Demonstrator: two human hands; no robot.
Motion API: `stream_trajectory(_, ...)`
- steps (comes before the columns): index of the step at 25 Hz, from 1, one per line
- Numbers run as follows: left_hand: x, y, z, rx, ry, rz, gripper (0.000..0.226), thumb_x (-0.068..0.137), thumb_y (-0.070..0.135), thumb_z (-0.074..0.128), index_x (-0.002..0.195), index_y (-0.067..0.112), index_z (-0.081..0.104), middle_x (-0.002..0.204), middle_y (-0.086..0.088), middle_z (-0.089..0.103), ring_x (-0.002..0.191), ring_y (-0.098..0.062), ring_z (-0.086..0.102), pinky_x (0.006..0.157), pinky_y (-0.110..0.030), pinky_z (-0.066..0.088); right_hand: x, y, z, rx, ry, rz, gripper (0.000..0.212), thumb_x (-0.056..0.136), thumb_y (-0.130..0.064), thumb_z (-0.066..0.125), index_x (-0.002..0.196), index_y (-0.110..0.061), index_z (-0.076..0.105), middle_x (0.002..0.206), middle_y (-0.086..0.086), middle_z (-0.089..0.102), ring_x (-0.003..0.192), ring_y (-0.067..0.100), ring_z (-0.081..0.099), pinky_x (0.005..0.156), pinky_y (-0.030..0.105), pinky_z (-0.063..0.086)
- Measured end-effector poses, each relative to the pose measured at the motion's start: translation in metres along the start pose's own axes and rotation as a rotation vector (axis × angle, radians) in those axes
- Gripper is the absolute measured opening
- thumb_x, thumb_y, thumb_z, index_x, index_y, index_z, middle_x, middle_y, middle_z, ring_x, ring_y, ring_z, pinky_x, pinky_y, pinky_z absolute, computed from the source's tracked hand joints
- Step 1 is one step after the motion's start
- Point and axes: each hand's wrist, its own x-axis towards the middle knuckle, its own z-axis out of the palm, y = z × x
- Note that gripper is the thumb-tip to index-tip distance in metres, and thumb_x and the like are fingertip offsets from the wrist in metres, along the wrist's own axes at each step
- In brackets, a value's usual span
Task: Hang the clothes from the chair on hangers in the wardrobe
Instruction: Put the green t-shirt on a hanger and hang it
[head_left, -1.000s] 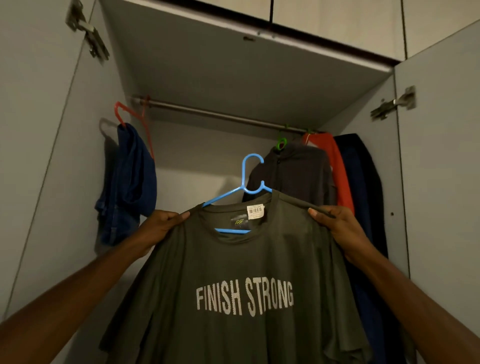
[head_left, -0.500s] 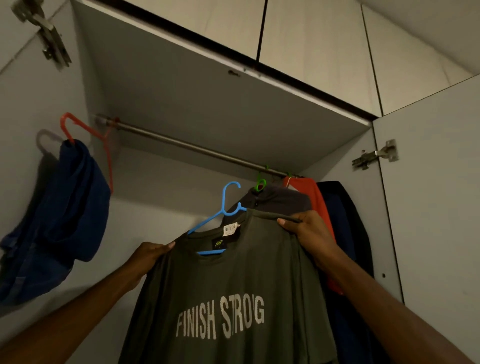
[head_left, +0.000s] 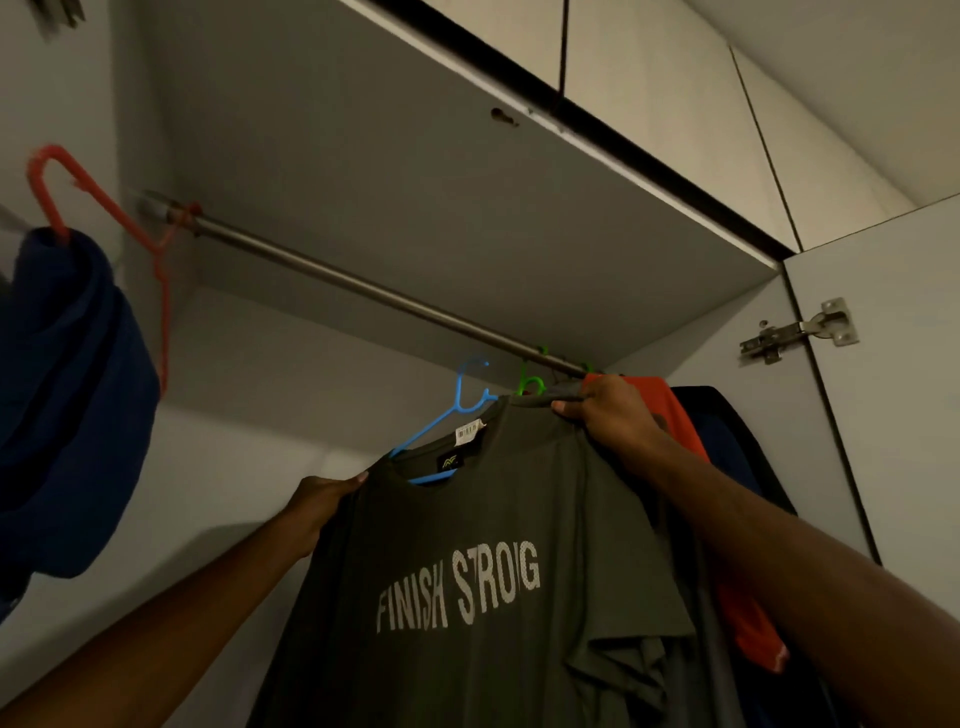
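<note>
Tee (head_left: 498, 519) raised nearer rail (head_left: 363, 288), "FINISH STRONG" print, both hands gripping.

Both arms raised – left hand (head_left: 319, 501), right hand (head_left: 610, 415) pinching

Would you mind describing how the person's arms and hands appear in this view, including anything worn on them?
Both forearms are bare as far as the frame shows: no sleeves, gloves or watch are visible. The left hand and right hand carry no rings or markings that I can make out in the dim light. The upper arms lie outside the picture, so any sleeve higher up cannot be judged.
</note>
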Motion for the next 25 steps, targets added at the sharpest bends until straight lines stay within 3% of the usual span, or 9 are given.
stream_trajectory(3, 0.037, -0.001, 0.000, -0.045, -0.007, -0.010, 0.056, 0.073, 0.043, 0.090, 0.098, -0.003, 0.072, 0.093, -0.020, 0.076, 0.085, -0.034, 0.072, 0.075, -0.039, 0.061, 0.018, -0.017, 0.006, -0.070, 0.025, 0.015, 0.032, 0.090, -0.026, 0.078, 0.079, 0.004, 0.072, 0.066, 0.008, 0.060, 0.067, 0.022, 0.057, 0.059, 0.033, 0.039)
stream_trajectory(5, 0.059, 0.002, 0.005, -0.091, -0.019, -0.018, 0.065, 0.068, 0.044, 0.093, 0.107, -0.003, 0.071, 0.100, -0.020, 0.075, 0.092, -0.038, 0.072, 0.090, -0.048, 0.060, 0.023, -0.022, 0.007, -0.126, 0.051, 0.025, 0.034, 0.090, -0.029, 0.078, 0.079, 0.003, 0.071, 0.071, 0.009, 0.059, 0.071, 0.021, 0.056, 0.063, 0.031, 0.038)
stream_trajectory(7, 0.074, 0.008, 0.017, -0.128, -0.036, -0.018, 0.069, 0.070, 0.039, 0.092, 0.118, -0.005, 0.067, 0.108, -0.021, 0.073, 0.097, -0.039, 0.071, 0.095, -0.049, 0.058, 0.028, -0.022, 0.004, -0.151, 0.092, 0.057, 0.035, 0.090, -0.030, 0.078, 0.069, -0.005, 0.066, 0.074, 0.010, 0.060, 0.071, 0.020, 0.056, 0.064, 0.031, 0.039)
stream_trajectory(9, 0.081, 0.015, 0.029, -0.173, -0.043, -0.022, 0.071, 0.075, 0.034, 0.090, 0.125, -0.007, 0.063, 0.116, -0.023, 0.070, 0.099, -0.039, 0.069, 0.095, -0.049, 0.057, 0.029, -0.024, 0.001, -0.175, 0.102, 0.072, 0.038, 0.091, -0.030, 0.077, 0.064, -0.008, 0.062, 0.072, 0.009, 0.059, 0.067, 0.019, 0.054, 0.061, 0.031, 0.038)
stream_trajectory(12, 0.089, 0.028, 0.048, -0.249, -0.012, -0.028, 0.073, 0.079, 0.027, 0.088, 0.134, -0.008, 0.056, 0.127, -0.025, 0.065, 0.104, -0.040, 0.067, 0.094, -0.047, 0.057, 0.026, -0.029, -0.005, -0.169, 0.155, 0.056, 0.032, 0.092, -0.029, 0.076, 0.080, 0.000, 0.070, 0.078, 0.009, 0.062, 0.074, 0.019, 0.058, 0.064, 0.029, 0.040)
stream_trajectory(15, 0.093, 0.041, 0.064, -0.300, -0.050, -0.023, 0.067, 0.084, 0.021, 0.084, 0.136, -0.008, 0.054, 0.126, -0.024, 0.065, 0.095, -0.036, 0.066, 0.087, -0.040, 0.055, 0.022, -0.035, -0.010, -0.169, 0.230, 0.059, 0.032, 0.092, -0.029, 0.076, 0.076, -0.003, 0.067, 0.075, 0.006, 0.062, 0.065, 0.014, 0.055, 0.053, 0.029, 0.036)
stream_trajectory(18, 0.093, 0.040, 0.074, -0.262, -0.053, -0.050, 0.058, 0.088, 0.022, 0.080, 0.132, -0.007, 0.057, 0.124, -0.023, 0.066, 0.085, -0.033, 0.063, 0.083, -0.039, 0.054, 0.014, -0.029, -0.010, -0.191, 0.230, 0.071, 0.039, 0.091, -0.033, 0.076, 0.066, -0.006, 0.061, 0.069, 0.006, 0.060, 0.067, 0.021, 0.057, 0.053, 0.031, 0.037)
stream_trajectory(21, 0.089, 0.024, 0.079, -0.230, -0.087, -0.098, 0.056, 0.089, 0.020, 0.079, 0.131, -0.010, 0.057, 0.122, -0.023, 0.066, 0.092, -0.036, 0.064, 0.086, -0.041, 0.054, 0.001, -0.015, -0.007, -0.195, 0.224, 0.091, 0.038, 0.090, -0.037, 0.075, 0.070, -0.006, 0.067, 0.070, 0.010, 0.066, 0.067, 0.027, 0.063, 0.058, 0.039, 0.046)
stream_trajectory(25, 0.086, 0.010, 0.079, -0.160, -0.108, -0.116, 0.057, 0.090, 0.026, 0.078, 0.129, -0.009, 0.057, 0.123, -0.025, 0.066, 0.100, -0.040, 0.064, 0.087, -0.046, 0.055, -0.010, -0.011, -0.013, -0.155, 0.202, 0.078, 0.031, 0.091, -0.033, 0.075, 0.072, -0.008, 0.074, 0.065, 0.006, 0.067, 0.062, 0.018, 0.059, 0.058, 0.036, 0.046)
